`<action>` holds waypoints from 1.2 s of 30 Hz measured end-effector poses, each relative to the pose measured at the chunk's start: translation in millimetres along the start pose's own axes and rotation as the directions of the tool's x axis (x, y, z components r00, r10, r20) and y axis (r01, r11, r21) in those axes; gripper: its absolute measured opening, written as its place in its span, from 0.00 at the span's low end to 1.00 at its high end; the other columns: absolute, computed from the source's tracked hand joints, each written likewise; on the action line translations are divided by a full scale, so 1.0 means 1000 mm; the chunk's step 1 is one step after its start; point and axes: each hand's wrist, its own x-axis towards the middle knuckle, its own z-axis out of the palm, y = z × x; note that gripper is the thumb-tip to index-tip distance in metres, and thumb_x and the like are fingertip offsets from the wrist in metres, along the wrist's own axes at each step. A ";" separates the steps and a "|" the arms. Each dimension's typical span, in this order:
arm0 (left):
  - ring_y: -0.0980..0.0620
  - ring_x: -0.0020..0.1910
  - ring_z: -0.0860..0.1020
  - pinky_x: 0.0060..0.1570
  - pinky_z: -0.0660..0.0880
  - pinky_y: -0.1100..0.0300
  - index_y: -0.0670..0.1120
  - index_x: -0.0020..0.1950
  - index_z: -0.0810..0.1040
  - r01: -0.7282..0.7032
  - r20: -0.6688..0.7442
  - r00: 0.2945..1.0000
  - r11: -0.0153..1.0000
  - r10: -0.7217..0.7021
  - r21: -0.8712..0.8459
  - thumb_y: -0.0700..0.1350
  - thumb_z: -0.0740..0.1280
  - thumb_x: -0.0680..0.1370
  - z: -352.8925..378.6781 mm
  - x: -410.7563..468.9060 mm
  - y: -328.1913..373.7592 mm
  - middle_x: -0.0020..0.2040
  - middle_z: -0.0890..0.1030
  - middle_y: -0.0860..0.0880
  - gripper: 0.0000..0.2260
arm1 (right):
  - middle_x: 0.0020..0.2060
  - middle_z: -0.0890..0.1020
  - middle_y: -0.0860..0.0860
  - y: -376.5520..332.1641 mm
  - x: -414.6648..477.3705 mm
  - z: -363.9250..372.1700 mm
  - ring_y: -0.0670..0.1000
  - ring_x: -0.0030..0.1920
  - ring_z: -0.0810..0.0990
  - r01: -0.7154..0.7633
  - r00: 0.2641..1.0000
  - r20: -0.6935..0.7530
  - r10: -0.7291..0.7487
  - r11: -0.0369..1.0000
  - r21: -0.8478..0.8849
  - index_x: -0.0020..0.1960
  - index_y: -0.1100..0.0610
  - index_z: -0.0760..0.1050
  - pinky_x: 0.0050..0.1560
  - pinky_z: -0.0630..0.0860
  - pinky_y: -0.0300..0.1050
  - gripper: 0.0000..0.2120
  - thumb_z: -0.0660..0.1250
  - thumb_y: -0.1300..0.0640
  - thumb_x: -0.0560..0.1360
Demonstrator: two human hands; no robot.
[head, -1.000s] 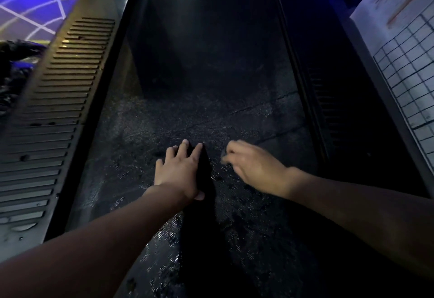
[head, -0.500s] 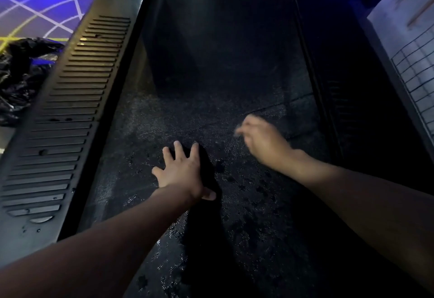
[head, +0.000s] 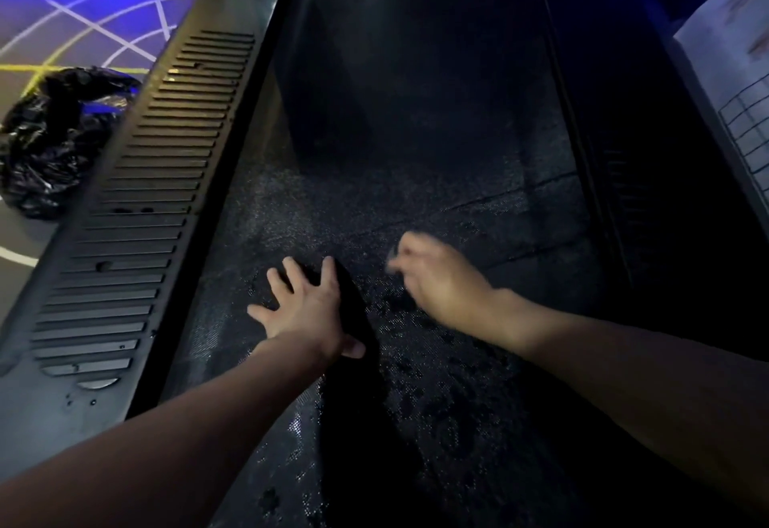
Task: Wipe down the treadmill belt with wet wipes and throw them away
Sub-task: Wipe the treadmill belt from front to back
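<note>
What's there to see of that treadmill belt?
The treadmill belt is a wide black strip, finely woven-looking, running away beside a slatted rail. Its near part glistens with wet patches; the far end is in shadow. The left hand lies flat on it, fingers spread; the blurred right hand curls over it.

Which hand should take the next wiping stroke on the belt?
Right. The right hand is curled, apparently pinching a pale wipe over the belt; the left hand lies flat, fingers spread, holding nothing.

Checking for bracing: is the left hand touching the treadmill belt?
Touching. The head view shows the left hand flat on the treadmill belt, fingers spread, its shadow meeting its edge.
</note>
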 end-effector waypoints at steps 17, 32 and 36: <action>0.46 0.74 0.57 0.65 0.66 0.42 0.52 0.77 0.56 -0.076 -0.116 0.991 0.996 0.070 -0.047 0.57 0.78 0.65 -0.005 0.004 -0.036 0.77 0.57 0.52 0.47 | 0.50 0.76 0.54 -0.002 0.039 0.014 0.53 0.51 0.74 -0.218 0.965 -0.147 0.218 0.976 0.017 0.56 0.63 0.81 0.54 0.76 0.54 0.12 0.62 0.68 0.77; 0.42 0.70 0.63 0.67 0.67 0.49 0.44 0.68 0.66 0.016 -0.205 0.978 0.994 -0.037 -0.105 0.68 0.72 0.65 0.006 -0.008 -0.046 0.70 0.66 0.42 0.41 | 0.49 0.76 0.55 -0.038 0.051 0.022 0.55 0.51 0.75 0.177 0.974 0.147 -0.175 0.984 -0.007 0.58 0.62 0.81 0.48 0.77 0.53 0.14 0.63 0.69 0.76; 0.42 0.76 0.55 0.74 0.59 0.49 0.44 0.75 0.60 -0.042 -0.159 0.987 0.993 0.023 -0.114 0.69 0.70 0.67 0.009 -0.012 -0.055 0.78 0.56 0.41 0.46 | 0.49 0.75 0.55 -0.031 0.067 0.032 0.56 0.51 0.74 -0.165 0.979 -0.122 0.164 0.986 0.000 0.55 0.63 0.81 0.52 0.77 0.55 0.13 0.61 0.70 0.76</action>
